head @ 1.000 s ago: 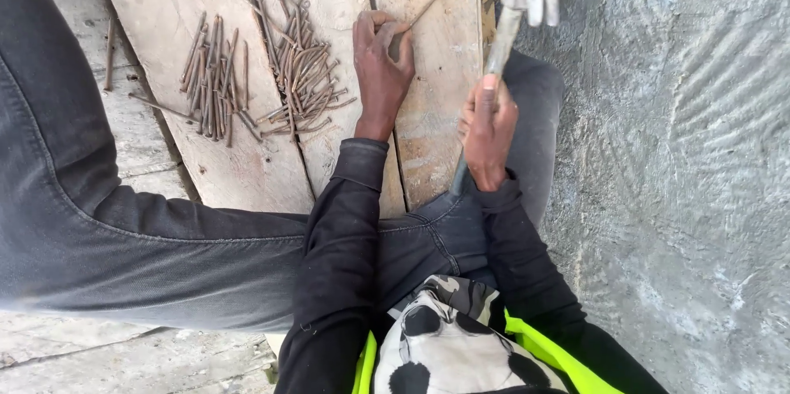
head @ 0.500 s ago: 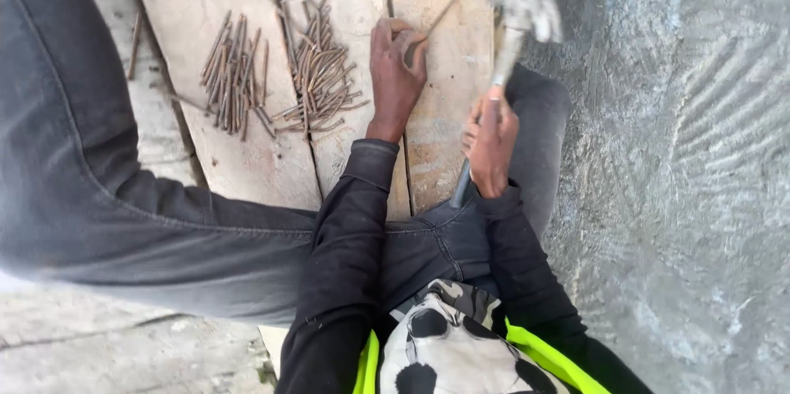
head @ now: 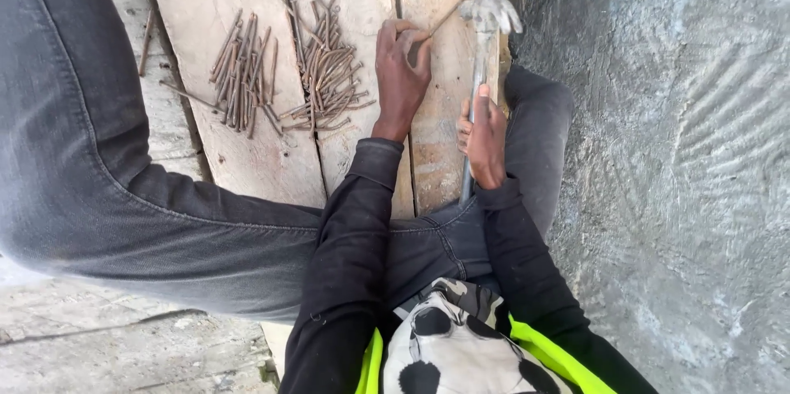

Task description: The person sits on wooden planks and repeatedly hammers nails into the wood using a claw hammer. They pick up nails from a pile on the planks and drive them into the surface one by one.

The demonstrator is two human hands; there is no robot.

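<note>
Head view, near to far. The right hand (head: pixel 484 141) is clenched round the handle of a claw hammer (head: pixel 480 57), whose long axis runs toward 12 o'clock, with the steel head at the far end. Just at 10 o'clock of it, the left hand (head: pixel 401 73) pinches one long nail (head: pixel 448 14) on the wooden plank (head: pixel 448 147); the nail's shaft slants toward 2 o'clock, its far tip just beside the hammer head, contact not discernible. The left hand is thus the nearer to the nail. Farther toward 9 o'clock, two heaps of loose nails (head: pixel 317 73) lie on neighbouring planks.
</note>
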